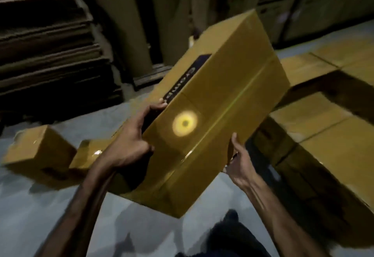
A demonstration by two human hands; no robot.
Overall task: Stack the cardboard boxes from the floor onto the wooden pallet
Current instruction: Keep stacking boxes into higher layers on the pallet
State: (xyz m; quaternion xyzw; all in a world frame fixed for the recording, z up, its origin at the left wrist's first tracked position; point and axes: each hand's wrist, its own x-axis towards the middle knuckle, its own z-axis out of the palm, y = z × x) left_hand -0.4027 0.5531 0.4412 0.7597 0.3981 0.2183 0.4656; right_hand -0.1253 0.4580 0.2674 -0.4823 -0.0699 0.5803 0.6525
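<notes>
A long yellow-brown cardboard box [212, 102] with taped seam and a dark printed label hangs tilted in the air in front of me. My left hand [133, 141] grips its left side, fingers curled over the edge near the label. My right hand [239, 161] holds the near right corner from below, thumb up along the side. Two more boxes lie on the grey floor at the left: a small box [38, 153] and a second box [91, 153] partly hidden behind my left arm. On the right, several stacked boxes [334, 139] sit low; the pallet beneath is hidden.
Stacks of flattened cardboard sheets [50, 50] rise at the back left. Tall upright cardboard rolls [125, 23] and more cartons [323, 3] line the back wall. A dark shoe or trouser leg [232, 234] shows at the bottom. Grey floor [40, 216] lies bare at the lower left.
</notes>
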